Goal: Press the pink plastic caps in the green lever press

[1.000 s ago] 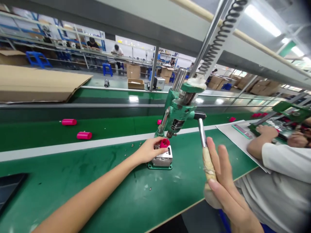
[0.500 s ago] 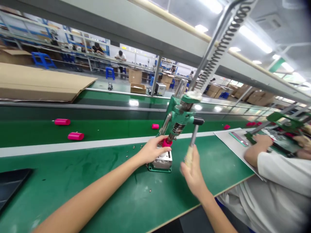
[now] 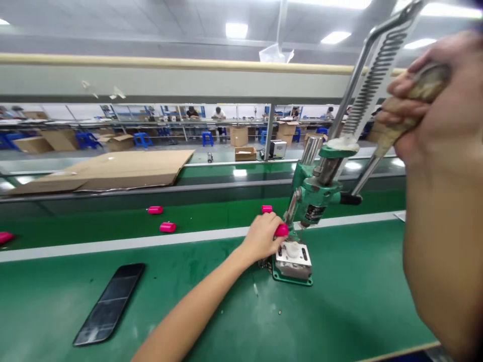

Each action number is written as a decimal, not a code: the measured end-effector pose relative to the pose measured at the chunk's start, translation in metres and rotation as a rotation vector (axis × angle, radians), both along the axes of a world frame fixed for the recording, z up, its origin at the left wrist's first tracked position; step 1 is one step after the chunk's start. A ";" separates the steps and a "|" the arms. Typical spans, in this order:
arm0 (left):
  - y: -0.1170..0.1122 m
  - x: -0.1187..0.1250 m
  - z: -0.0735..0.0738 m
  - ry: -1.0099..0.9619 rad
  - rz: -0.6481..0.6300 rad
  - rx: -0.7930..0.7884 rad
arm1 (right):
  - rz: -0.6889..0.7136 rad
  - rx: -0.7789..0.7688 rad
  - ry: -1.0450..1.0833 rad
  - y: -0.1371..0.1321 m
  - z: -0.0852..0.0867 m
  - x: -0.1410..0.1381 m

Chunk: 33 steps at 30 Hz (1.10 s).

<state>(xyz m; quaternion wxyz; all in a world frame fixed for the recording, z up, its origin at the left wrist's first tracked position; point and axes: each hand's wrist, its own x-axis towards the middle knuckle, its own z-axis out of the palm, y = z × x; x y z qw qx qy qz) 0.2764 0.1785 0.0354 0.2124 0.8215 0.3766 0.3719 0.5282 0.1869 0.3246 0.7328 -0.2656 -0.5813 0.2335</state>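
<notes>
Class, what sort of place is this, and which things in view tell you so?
Probably a factory assembly workshop: a green metal lever press stands on a long green workbench, several bright pink plastic-looking cylinders lie farther back, and brown cardboard boxes stand in the background.

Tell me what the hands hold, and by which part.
Left hand: a pink cylinder, exact contact partly hidden. Right hand: the lever, by its wrapped grip.

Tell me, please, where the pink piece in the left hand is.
In the head view, just right of centre, the left hand holds the pink piece at the green press, above and left of its white round seat.
</notes>
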 end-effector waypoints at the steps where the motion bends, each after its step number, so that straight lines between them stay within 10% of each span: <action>1: 0.012 -0.015 0.002 0.048 0.053 0.057 | 0.058 0.046 0.033 0.008 0.002 -0.007; 7: 0.071 -0.110 -0.023 -0.014 0.399 -0.167 | 0.125 -0.012 0.122 0.034 -0.009 -0.012; 12: 0.079 -0.140 -0.052 0.150 0.506 -0.281 | 0.116 0.020 0.059 0.038 -0.008 -0.008; 16: 0.077 -0.127 -0.038 0.183 0.581 -0.102 | 0.126 0.000 0.075 0.041 -0.009 -0.011; 20: 0.081 -0.083 -0.026 0.212 0.309 0.156 | 0.125 -0.050 0.086 0.046 -0.009 -0.015; 27: 0.094 -0.052 -0.052 0.039 0.283 -0.026 | 0.151 -0.026 0.052 0.050 -0.011 -0.010; 33: 0.071 -0.065 -0.029 -0.584 0.026 -0.443 | 0.162 -0.026 0.072 0.048 -0.013 -0.011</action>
